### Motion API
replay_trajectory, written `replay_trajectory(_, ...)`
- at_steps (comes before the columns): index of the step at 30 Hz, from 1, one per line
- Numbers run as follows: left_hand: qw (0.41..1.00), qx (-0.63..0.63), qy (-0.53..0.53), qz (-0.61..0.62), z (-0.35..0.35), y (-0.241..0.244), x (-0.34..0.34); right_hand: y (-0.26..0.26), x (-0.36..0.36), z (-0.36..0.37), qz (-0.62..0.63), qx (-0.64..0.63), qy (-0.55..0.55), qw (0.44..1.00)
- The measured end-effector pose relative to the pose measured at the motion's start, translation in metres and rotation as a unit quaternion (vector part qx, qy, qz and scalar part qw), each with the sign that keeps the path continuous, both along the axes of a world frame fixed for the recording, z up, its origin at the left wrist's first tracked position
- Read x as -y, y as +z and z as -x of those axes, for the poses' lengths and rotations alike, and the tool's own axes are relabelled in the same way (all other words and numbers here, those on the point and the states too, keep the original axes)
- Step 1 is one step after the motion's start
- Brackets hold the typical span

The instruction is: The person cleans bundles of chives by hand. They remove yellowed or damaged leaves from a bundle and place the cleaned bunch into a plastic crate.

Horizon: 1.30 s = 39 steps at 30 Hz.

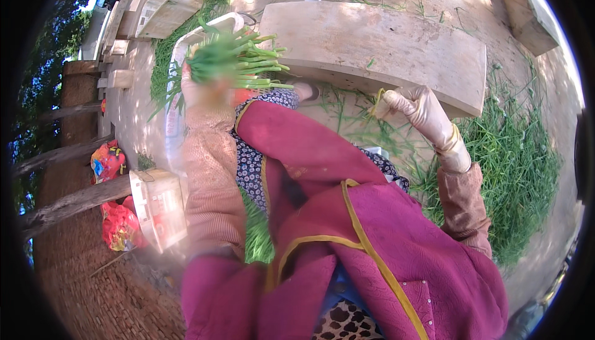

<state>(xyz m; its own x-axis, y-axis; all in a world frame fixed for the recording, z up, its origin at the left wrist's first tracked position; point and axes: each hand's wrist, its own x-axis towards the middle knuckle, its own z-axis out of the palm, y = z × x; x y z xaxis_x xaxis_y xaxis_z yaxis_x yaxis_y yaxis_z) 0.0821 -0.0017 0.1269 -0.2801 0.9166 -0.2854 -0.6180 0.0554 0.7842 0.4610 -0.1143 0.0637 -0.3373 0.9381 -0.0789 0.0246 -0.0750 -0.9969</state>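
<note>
My left hand [187, 87], partly hidden and blurred, grips a bunch of green stalks [255, 63] over a white plastic basket [174, 140] at the upper left. The cut ends point right, towards a wooden board. My right hand [411, 105], in a pale rubber glove, is raised beside the board's near right edge. Its fingers are curled around thin yellowish leaves [377, 103]. A large heap of green stalks with pale flower heads [511, 163] lies on the ground to the right, behind my right forearm. More greens [258, 235] show below my left thigh.
A long wooden board [372, 38] lies ahead of me. A cream plastic crate [158, 205] stands at the left, near red plastic bags [122, 226] and wooden poles [74, 203]. Another crate [172, 3] is at the upper left. Loose leaves litter the ground.
</note>
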Motion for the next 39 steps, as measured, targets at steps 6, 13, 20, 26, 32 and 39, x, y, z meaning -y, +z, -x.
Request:
replay_trajectory(6,0.982,-0.151,-0.084,-0.074,0.100,-0.063,-0.013,0.026,-0.022,0.054,-0.194,-0.002,-0.100,0.976)
replay_trajectory(13,0.984,0.006,-0.139,-0.113,0.082,-0.059,-0.023,0.047,-0.058,0.106,0.055,-0.166,0.030,0.984)
replay_trajectory(20,0.994,0.039,-0.023,-0.097,0.031,-0.044,-0.001,-0.002,-0.051,0.146,-0.011,-0.200,-0.139,0.970)
replay_trajectory(26,0.986,0.128,-0.010,-0.107,0.014,-0.051,0.015,0.006,-0.035,0.151,0.058,-0.303,-0.203,0.929)
replay_trajectory(32,0.984,0.140,-0.041,-0.102,0.019,-0.051,0.025,0.000,-0.027,0.141,-0.048,-0.061,-0.176,0.981)
replay_trajectory(39,0.986,0.079,-0.117,-0.088,0.036,-0.040,0.035,-0.028,0.001,0.128,-0.029,-0.155,-0.100,0.982)
